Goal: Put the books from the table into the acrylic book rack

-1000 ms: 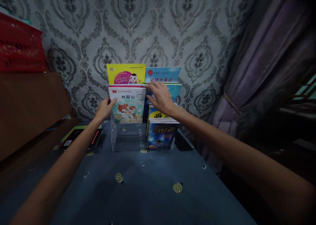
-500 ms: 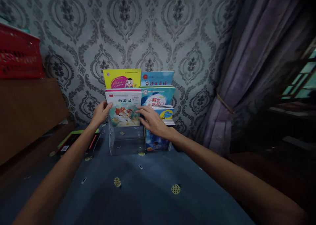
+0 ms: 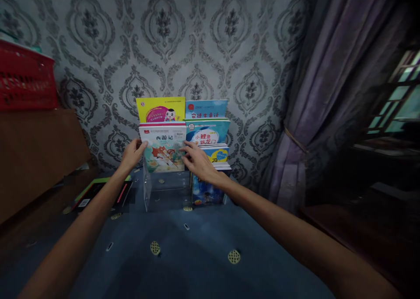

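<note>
In the left column of the clear book rack [image 3: 147, 194], the Journey to the West book [image 3: 164, 154] stands. The right hand [image 3: 198, 161] has dropped from its top corner to its right edge, so both sides seem steadied; the left hand [image 3: 131, 154] pinches its edge, the right's hold unclear.

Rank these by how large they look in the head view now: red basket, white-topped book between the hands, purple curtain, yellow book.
1. Purple curtain
2. Red basket, cut off by the picture's edge
3. White-topped book
4. Yellow book, only its upper part showing
</note>
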Demonstrator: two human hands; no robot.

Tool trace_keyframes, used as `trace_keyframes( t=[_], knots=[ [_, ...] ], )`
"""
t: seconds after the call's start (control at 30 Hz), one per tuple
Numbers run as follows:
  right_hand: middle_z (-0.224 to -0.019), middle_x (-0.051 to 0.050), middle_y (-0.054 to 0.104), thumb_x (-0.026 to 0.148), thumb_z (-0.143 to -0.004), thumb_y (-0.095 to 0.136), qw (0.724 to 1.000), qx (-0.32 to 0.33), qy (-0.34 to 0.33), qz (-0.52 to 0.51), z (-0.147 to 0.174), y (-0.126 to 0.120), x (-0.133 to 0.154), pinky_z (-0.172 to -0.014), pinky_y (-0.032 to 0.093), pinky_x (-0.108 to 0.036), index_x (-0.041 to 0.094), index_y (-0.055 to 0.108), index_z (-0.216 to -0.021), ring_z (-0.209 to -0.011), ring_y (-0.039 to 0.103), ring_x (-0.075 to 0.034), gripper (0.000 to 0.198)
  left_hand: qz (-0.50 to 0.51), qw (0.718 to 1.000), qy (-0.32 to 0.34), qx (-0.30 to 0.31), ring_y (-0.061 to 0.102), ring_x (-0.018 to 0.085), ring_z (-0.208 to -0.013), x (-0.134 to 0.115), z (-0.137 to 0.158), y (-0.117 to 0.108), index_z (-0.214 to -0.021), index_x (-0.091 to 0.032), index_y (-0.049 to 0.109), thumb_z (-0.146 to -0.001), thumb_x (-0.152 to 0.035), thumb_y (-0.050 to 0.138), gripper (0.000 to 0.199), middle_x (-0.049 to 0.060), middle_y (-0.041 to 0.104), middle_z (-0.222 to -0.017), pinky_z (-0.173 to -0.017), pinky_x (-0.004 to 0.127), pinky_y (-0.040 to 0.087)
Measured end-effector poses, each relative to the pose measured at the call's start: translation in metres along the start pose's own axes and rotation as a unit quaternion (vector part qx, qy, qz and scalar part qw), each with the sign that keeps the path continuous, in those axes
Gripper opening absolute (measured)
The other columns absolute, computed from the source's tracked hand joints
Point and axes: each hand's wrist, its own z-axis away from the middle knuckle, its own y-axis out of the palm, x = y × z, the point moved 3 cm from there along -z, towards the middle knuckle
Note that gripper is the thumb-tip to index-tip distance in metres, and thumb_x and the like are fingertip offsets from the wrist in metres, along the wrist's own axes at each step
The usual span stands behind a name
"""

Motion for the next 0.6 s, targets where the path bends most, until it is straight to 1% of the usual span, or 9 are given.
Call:
trace_keyframes(
  t=[0.1,0.2,0.33,0.5,0.6],
  knots=[
    [-0.137,-0.020,0.060,0.015,-0.089,0.054,1.000,0.006,-0.001,0.004,-0.002,0.000,-0.001,-0.103,0.051,-0.050,0.018,0.067,-0.119,-0.133,0.055,-0.033,0.032,0.025,1.000,-0.008,0.010,0.065,0.023,-0.087,-0.001,0.001,0.000,-0.095,-0.018,0.061,-0.080,-0.059,0.054,0.044,0.009,0.072,-0.096,-0.076,0.035,0.053],
    [-0.138,-0.019,0.059,0.015,-0.090,0.054,1.000,0.005,0.002,0.001,-0.003,0.001,-0.002,-0.102,0.052,-0.048,0.018,0.067,-0.119,-0.132,0.056,-0.032,0.032,0.043,0.999,-0.026,0.020,0.065,0.023,-0.087,-0.001,0.002,0.000,-0.098,-0.018,0.060,-0.079,-0.058,0.055,0.044,0.009,0.071,-0.099,-0.071,0.033,0.053],
    [-0.133,-0.017,0.063,0.018,-0.090,0.055,1.000,0.000,-0.006,-0.010,-0.005,0.002,-0.003,-0.102,0.052,-0.050,0.021,0.068,-0.117,-0.134,0.055,-0.032,0.029,0.044,0.998,-0.031,0.024,0.065,0.023,-0.086,0.000,0.002,-0.001,-0.097,-0.018,0.060,-0.078,-0.056,0.056,0.043,0.009,0.069,-0.097,-0.067,0.032,0.053],
    [-0.141,-0.019,0.057,0.019,-0.089,0.057,1.000,0.004,0.009,-0.014,-0.010,0.002,-0.004,-0.098,0.053,-0.048,0.020,0.069,-0.112,-0.132,0.057,-0.031,0.025,0.043,0.998,-0.037,0.023,0.063,0.022,-0.082,0.003,0.002,-0.001,-0.098,-0.018,0.060,-0.077,-0.053,0.056,0.041,0.009,0.067,-0.098,-0.059,0.029,0.050],
    [-0.140,-0.018,0.058,0.019,-0.089,0.059,1.000,0.012,0.015,-0.009,-0.014,0.003,-0.005,-0.102,0.051,-0.049,0.019,0.069,-0.110,-0.134,0.055,-0.031,0.024,0.043,0.998,-0.034,0.028,0.062,0.021,-0.081,0.004,0.001,0.000,-0.097,-0.017,0.060,-0.077,-0.053,0.055,0.041,0.009,0.067,-0.098,-0.056,0.027,0.048]
  ],
)
